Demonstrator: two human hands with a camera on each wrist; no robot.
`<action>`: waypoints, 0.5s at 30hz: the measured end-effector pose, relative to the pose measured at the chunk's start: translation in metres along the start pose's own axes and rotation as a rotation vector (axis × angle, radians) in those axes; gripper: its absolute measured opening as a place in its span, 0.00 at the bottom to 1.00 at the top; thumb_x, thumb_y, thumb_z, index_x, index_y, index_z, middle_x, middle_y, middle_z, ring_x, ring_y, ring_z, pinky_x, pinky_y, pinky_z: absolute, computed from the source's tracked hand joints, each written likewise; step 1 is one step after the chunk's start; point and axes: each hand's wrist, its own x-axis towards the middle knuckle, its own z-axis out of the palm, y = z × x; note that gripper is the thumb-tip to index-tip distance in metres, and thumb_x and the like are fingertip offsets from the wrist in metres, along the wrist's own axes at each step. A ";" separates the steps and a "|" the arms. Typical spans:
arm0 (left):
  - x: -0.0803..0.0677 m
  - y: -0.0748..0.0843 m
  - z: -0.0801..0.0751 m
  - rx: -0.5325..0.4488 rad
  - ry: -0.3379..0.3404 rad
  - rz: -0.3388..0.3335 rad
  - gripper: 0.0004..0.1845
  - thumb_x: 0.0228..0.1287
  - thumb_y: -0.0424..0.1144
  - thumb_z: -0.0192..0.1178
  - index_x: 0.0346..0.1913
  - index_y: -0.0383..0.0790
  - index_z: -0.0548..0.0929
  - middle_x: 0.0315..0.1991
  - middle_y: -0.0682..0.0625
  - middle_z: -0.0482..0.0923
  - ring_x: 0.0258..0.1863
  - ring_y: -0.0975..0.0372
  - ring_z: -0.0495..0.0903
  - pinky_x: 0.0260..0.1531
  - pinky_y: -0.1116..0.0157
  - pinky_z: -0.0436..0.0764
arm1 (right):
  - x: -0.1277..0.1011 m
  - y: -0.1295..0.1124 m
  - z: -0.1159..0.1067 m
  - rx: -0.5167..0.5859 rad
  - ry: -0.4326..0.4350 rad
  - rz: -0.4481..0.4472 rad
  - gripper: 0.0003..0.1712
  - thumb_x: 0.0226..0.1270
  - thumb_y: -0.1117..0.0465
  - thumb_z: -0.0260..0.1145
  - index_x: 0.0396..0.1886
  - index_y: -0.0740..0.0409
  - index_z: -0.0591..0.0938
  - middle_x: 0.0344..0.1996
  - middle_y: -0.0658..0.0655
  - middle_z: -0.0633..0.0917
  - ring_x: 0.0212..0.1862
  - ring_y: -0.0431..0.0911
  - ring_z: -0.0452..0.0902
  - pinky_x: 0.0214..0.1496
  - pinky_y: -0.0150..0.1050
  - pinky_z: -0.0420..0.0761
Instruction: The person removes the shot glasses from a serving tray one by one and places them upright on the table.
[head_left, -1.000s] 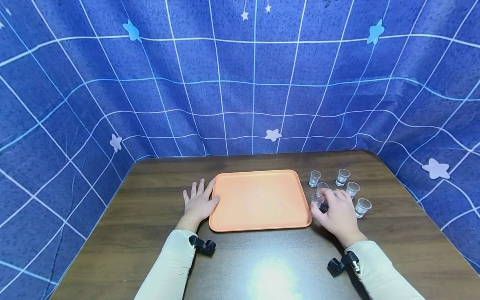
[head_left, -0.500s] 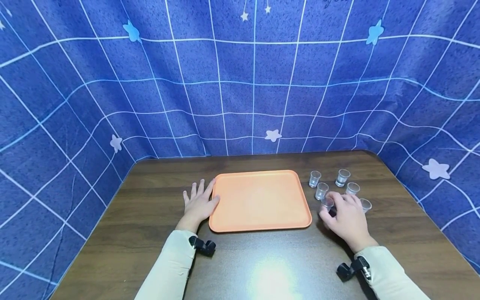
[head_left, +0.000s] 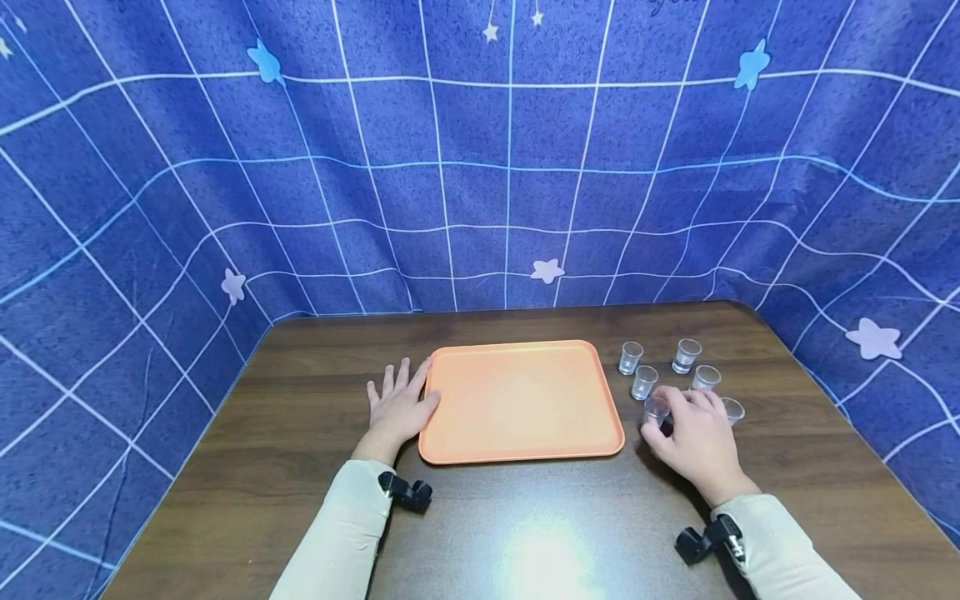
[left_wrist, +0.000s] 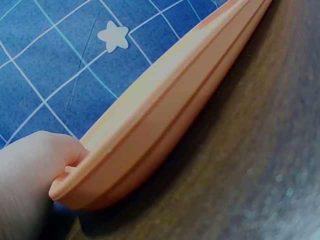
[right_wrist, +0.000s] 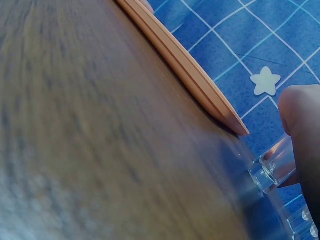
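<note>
My right hand (head_left: 693, 437) is at the right of the table, with thumb and fingers pinching a small clear shot glass (head_left: 655, 408). In the right wrist view, this glass (right_wrist: 274, 167) stands upright relative to the table, its base at or very near the surface. My left hand (head_left: 393, 410) rests at the left edge of an orange tray (head_left: 517, 400), fingers spread and thumb over the rim. The left wrist view shows the thumb at the tray's rim (left_wrist: 145, 120). Nothing lies on the tray.
Around the right hand stand several more shot glasses: a near-tray one (head_left: 630, 357), one just behind the held glass (head_left: 644, 382), a back one (head_left: 686, 356), and others partly hidden by the hand (head_left: 733, 409). A blue grid-patterned cloth (head_left: 465, 192) hangs behind the brown table (head_left: 300, 450).
The right hand has shifted right with the shot glass, away from the tray's right edge. Over the last half second it has barely moved. The left hand and tray have stayed put.
</note>
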 end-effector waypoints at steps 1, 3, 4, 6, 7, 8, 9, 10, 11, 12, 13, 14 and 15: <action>0.000 0.000 0.000 0.001 0.002 0.002 0.37 0.75 0.60 0.43 0.82 0.62 0.49 0.82 0.39 0.41 0.79 0.39 0.33 0.68 0.31 0.28 | 0.000 0.000 0.000 -0.002 -0.004 -0.001 0.23 0.46 0.53 0.64 0.41 0.62 0.82 0.29 0.59 0.88 0.40 0.60 0.81 0.60 0.59 0.69; -0.001 0.001 -0.001 0.005 0.003 0.000 0.36 0.75 0.60 0.43 0.82 0.62 0.49 0.82 0.39 0.41 0.80 0.40 0.33 0.68 0.31 0.28 | 0.000 0.000 0.000 -0.005 -0.013 -0.003 0.22 0.47 0.53 0.64 0.41 0.62 0.82 0.29 0.58 0.88 0.40 0.60 0.81 0.60 0.60 0.68; -0.001 0.001 -0.001 0.007 0.003 0.000 0.36 0.75 0.60 0.43 0.82 0.62 0.48 0.82 0.39 0.41 0.80 0.40 0.33 0.68 0.31 0.28 | 0.000 0.000 -0.001 -0.007 -0.019 -0.003 0.22 0.47 0.53 0.64 0.41 0.62 0.82 0.29 0.58 0.88 0.40 0.60 0.81 0.61 0.60 0.67; -0.002 0.002 -0.001 0.005 0.002 0.000 0.36 0.75 0.60 0.43 0.82 0.62 0.48 0.82 0.39 0.41 0.80 0.39 0.33 0.68 0.31 0.27 | 0.000 0.000 -0.001 -0.013 -0.025 0.004 0.22 0.47 0.53 0.64 0.41 0.61 0.82 0.29 0.57 0.89 0.41 0.60 0.80 0.62 0.61 0.66; -0.002 0.002 -0.001 0.005 0.002 0.000 0.36 0.75 0.60 0.43 0.82 0.62 0.48 0.82 0.39 0.41 0.80 0.39 0.33 0.68 0.31 0.27 | 0.000 0.000 -0.002 -0.017 -0.028 0.009 0.22 0.46 0.53 0.64 0.41 0.61 0.82 0.29 0.57 0.89 0.42 0.60 0.80 0.62 0.62 0.65; -0.002 0.002 -0.001 0.004 0.001 -0.001 0.36 0.75 0.60 0.43 0.82 0.62 0.48 0.82 0.40 0.41 0.80 0.40 0.33 0.68 0.31 0.27 | 0.000 0.001 -0.002 -0.021 -0.030 0.015 0.22 0.46 0.53 0.64 0.41 0.60 0.82 0.29 0.57 0.88 0.42 0.60 0.80 0.63 0.62 0.64; -0.002 0.002 -0.002 0.003 0.000 -0.002 0.36 0.75 0.60 0.43 0.82 0.62 0.48 0.82 0.40 0.41 0.80 0.40 0.33 0.68 0.31 0.27 | 0.000 0.001 -0.002 -0.027 -0.032 0.020 0.22 0.46 0.53 0.64 0.41 0.60 0.82 0.29 0.57 0.88 0.43 0.60 0.79 0.64 0.63 0.63; -0.002 0.003 -0.002 0.003 0.000 -0.003 0.36 0.75 0.60 0.43 0.82 0.62 0.48 0.82 0.40 0.41 0.80 0.40 0.33 0.68 0.32 0.27 | 0.000 0.000 -0.003 -0.031 -0.034 0.025 0.22 0.46 0.53 0.63 0.40 0.60 0.82 0.29 0.57 0.88 0.43 0.60 0.79 0.64 0.64 0.62; -0.002 0.003 -0.003 0.002 -0.001 -0.004 0.36 0.75 0.60 0.43 0.82 0.62 0.48 0.82 0.40 0.41 0.80 0.40 0.33 0.68 0.32 0.27 | 0.000 0.000 -0.003 -0.036 -0.034 0.029 0.22 0.46 0.53 0.63 0.40 0.60 0.82 0.29 0.57 0.88 0.44 0.60 0.79 0.64 0.65 0.62; -0.002 0.003 -0.003 0.003 -0.002 -0.005 0.36 0.75 0.61 0.42 0.82 0.62 0.48 0.82 0.40 0.41 0.80 0.40 0.33 0.68 0.32 0.27 | 0.000 0.000 -0.004 -0.040 -0.035 0.032 0.21 0.46 0.53 0.63 0.40 0.59 0.82 0.29 0.57 0.88 0.44 0.60 0.79 0.65 0.65 0.61; -0.002 0.003 -0.003 0.002 -0.003 -0.005 0.36 0.75 0.61 0.42 0.82 0.62 0.48 0.82 0.40 0.41 0.80 0.40 0.33 0.68 0.32 0.27 | 0.000 0.000 -0.004 -0.042 -0.038 0.032 0.21 0.46 0.53 0.63 0.40 0.59 0.82 0.29 0.57 0.88 0.44 0.60 0.79 0.66 0.66 0.60; -0.003 0.003 -0.003 0.001 -0.003 -0.004 0.36 0.75 0.61 0.42 0.82 0.61 0.48 0.82 0.39 0.41 0.80 0.40 0.33 0.68 0.32 0.27 | 0.000 0.000 -0.005 -0.044 -0.041 0.032 0.21 0.46 0.53 0.63 0.40 0.59 0.82 0.28 0.56 0.88 0.45 0.60 0.79 0.66 0.66 0.60; -0.002 0.003 -0.003 0.001 -0.005 -0.006 0.37 0.75 0.61 0.42 0.82 0.62 0.48 0.82 0.39 0.41 0.80 0.40 0.33 0.68 0.32 0.27 | 0.000 0.000 -0.005 -0.048 -0.044 0.032 0.21 0.46 0.53 0.63 0.40 0.59 0.82 0.28 0.56 0.88 0.45 0.61 0.79 0.66 0.67 0.60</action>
